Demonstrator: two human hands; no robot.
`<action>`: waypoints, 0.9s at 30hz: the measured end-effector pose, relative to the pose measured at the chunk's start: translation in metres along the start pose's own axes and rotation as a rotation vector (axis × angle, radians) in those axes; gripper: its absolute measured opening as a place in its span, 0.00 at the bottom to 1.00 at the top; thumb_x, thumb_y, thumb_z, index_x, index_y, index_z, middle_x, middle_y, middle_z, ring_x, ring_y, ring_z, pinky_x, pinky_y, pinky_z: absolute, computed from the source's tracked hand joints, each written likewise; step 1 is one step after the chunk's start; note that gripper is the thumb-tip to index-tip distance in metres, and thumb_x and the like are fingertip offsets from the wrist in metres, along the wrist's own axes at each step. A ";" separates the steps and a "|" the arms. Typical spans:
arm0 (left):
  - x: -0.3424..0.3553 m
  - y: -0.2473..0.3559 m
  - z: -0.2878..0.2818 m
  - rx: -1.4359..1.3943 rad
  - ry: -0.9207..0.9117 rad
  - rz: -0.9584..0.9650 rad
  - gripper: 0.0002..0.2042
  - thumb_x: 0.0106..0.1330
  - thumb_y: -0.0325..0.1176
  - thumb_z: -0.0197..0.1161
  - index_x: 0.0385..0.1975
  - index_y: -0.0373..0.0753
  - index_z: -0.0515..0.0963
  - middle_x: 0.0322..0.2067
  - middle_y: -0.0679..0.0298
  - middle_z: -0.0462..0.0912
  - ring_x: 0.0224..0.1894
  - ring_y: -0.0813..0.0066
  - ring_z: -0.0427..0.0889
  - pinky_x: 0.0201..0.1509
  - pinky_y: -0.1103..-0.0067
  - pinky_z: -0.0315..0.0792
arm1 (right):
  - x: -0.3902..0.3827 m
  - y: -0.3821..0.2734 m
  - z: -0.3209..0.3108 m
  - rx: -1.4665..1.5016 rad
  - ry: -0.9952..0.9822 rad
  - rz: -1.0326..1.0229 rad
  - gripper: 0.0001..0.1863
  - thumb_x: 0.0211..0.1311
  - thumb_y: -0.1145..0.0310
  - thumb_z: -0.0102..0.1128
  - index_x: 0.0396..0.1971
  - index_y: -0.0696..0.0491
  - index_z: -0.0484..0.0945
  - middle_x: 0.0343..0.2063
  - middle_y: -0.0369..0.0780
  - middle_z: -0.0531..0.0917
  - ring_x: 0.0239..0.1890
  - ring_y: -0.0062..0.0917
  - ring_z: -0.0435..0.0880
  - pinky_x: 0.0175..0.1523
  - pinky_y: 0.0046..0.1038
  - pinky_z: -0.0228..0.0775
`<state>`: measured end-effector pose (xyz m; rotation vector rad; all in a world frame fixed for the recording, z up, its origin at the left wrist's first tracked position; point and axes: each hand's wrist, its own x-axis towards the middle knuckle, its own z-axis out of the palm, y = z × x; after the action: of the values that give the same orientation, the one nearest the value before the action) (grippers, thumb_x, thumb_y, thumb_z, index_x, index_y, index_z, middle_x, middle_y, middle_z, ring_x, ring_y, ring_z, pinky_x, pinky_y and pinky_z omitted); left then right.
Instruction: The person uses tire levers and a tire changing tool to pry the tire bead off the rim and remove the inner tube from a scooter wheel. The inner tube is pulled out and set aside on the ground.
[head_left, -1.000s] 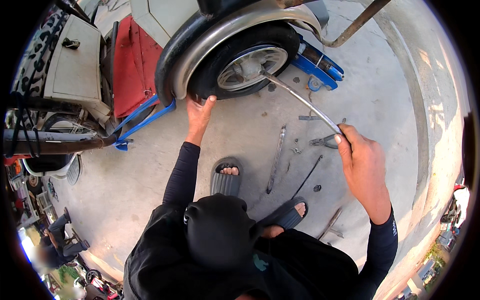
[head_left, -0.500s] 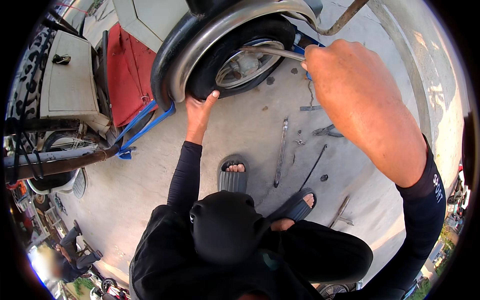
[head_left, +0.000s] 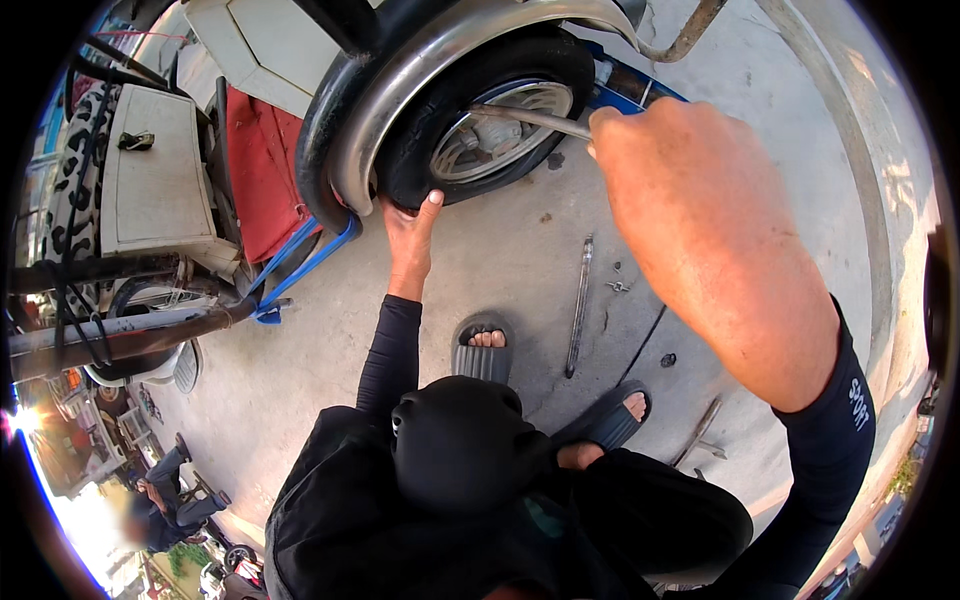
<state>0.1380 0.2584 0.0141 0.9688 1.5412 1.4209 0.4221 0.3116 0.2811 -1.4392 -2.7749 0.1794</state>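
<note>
A black tire [head_left: 415,160] sits on a wheel with a silver rim [head_left: 555,98], under a curved metal fender [head_left: 372,130]. My left hand [head_left: 408,235] grips the tire's near lower edge, thumb up on its sidewall and fingers mostly hidden behind it. In my right hand [head_left: 660,150] is a tire lever [head_left: 535,117], a long metal bar. Its far tip meets the upper left of the rim, where tire and rim join. The fingers of that hand are largely covered by its back, but they close round the bar.
On the concrete lie a long metal rod [head_left: 580,305], a small metal piece [head_left: 618,287] and a T-shaped tool [head_left: 700,435]. A blue strap [head_left: 310,262] is tied to the frame at left. A blue metal stand [head_left: 630,85] shows behind the wheel. Someone sits at lower left [head_left: 165,500].
My right hand has moved down and slightly left, and the tire lever slants more steeply. My left hand stays on the tire. The view has shifted, and my right forearm now hides the pliers.
</note>
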 end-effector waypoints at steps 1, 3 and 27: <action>0.002 0.002 0.013 -0.020 -0.051 -0.029 0.42 0.60 0.46 0.75 0.68 0.34 0.59 0.63 0.59 0.68 0.65 0.70 0.66 0.71 0.74 0.57 | -0.001 0.004 -0.015 -0.089 0.007 -0.054 0.05 0.62 0.73 0.60 0.33 0.59 0.81 0.22 0.49 0.83 0.28 0.46 0.85 0.33 0.39 0.79; -0.002 0.009 0.008 -0.020 0.001 0.023 0.41 0.60 0.44 0.75 0.68 0.34 0.59 0.62 0.60 0.69 0.63 0.71 0.68 0.69 0.75 0.59 | 0.013 0.006 -0.019 -0.106 0.023 -0.180 0.04 0.56 0.76 0.62 0.32 0.59 0.81 0.23 0.48 0.83 0.28 0.46 0.86 0.34 0.38 0.79; 0.004 -0.006 -0.001 0.067 0.018 0.146 0.41 0.60 0.47 0.75 0.65 0.30 0.62 0.60 0.59 0.72 0.61 0.71 0.70 0.68 0.76 0.60 | -0.042 -0.037 0.078 0.175 0.057 0.167 0.29 0.51 0.77 0.62 0.56 0.70 0.72 0.23 0.49 0.83 0.23 0.38 0.86 0.27 0.32 0.78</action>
<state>0.1354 0.2612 0.0081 1.1312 1.5671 1.4900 0.4113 0.2488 0.2092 -1.6026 -2.5216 0.3669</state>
